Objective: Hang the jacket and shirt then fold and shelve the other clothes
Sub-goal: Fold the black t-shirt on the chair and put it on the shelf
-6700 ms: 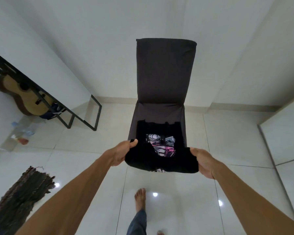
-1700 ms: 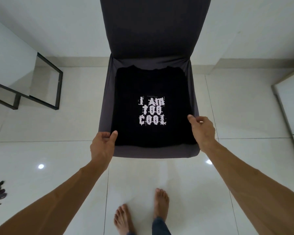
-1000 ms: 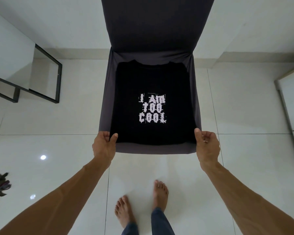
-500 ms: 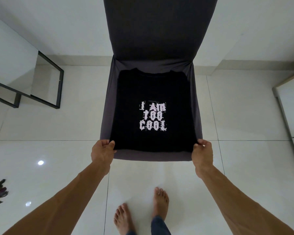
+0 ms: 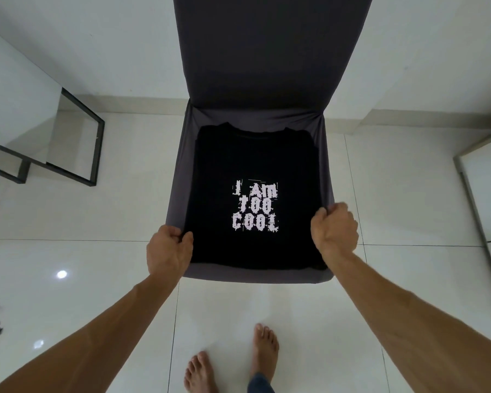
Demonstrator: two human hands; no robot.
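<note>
Both hands gripping a folded T-shirt on a chair seat.
We see the left hand (image 5: 168,252) and right hand (image 5: 335,231) closed on opposite edges of the folded black printed T-shirt (image 5: 253,165), lying flat on the dark grey fabric-covered chair (image 5: 267,52).

A folded t-shirt (image 5: 255,199) lies on the chair (image 5: 267,66) seat at frame centre, hands at its lower corners: left hand (image 5: 167,252), right hand (image 5: 335,231).

There is 1 black T-shirt (image 5: 253,199), 1 chair (image 5: 267,66), 2 hands: the left hand (image 5: 167,252) and the right hand (image 5: 335,232), 2 bare feet (image 5: 262,350), and 1 black metal frame (image 5: 77,143).
</note>
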